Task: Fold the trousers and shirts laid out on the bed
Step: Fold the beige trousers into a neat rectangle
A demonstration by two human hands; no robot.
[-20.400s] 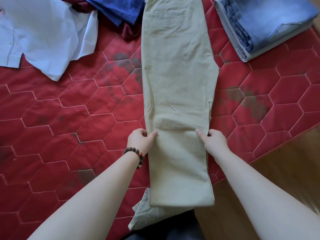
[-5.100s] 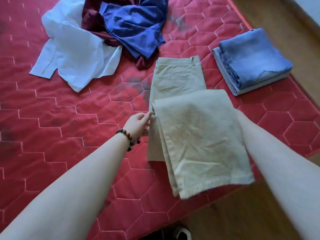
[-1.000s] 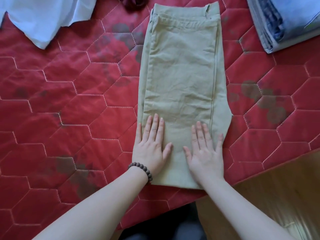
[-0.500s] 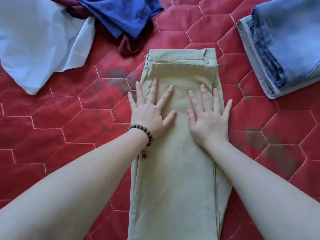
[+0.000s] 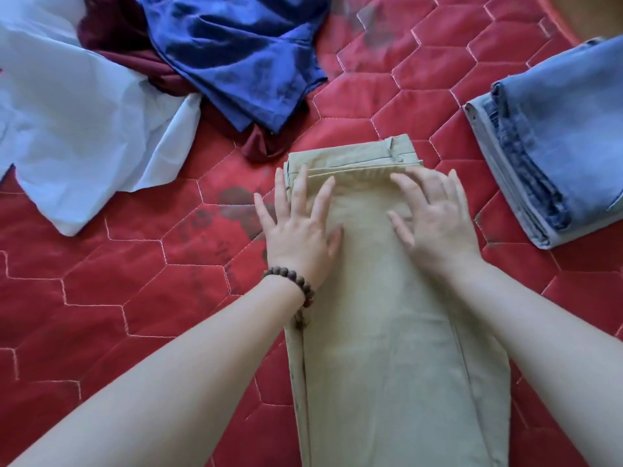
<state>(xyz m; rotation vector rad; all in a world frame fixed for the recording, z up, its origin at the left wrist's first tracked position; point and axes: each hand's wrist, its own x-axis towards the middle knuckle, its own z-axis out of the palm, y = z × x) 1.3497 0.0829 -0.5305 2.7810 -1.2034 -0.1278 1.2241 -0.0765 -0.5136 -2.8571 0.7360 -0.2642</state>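
While both my palms lie flat on the khaki trousers (image 5: 387,332), the cloth runs as a long folded strip from the near edge of view up to the middle of the red quilted bed cover (image 5: 135,298). My left hand (image 5: 300,230) is spread wide, fingers straight, pressing the left side of the strip near its far end; two fingertips reach the doubled waistband edge, and the outermost finger hangs just over the left border. A bracelet of dark wooden beads (image 5: 293,281) sits on that wrist. My right hand (image 5: 435,217) is also spread and pressing, its fingertips on the far folded edge at the right. Neither hand pinches anything.

To the far right, apart from the khaki, lies a pair of blue jeans (image 5: 556,136), already folded into a stack. At the far left sprawls an unfolded white shirt (image 5: 84,129). Beside it a rumpled blue shirt (image 5: 242,55) lies on top of a dark red garment (image 5: 114,32), whose corner pokes out just beyond the waistband.
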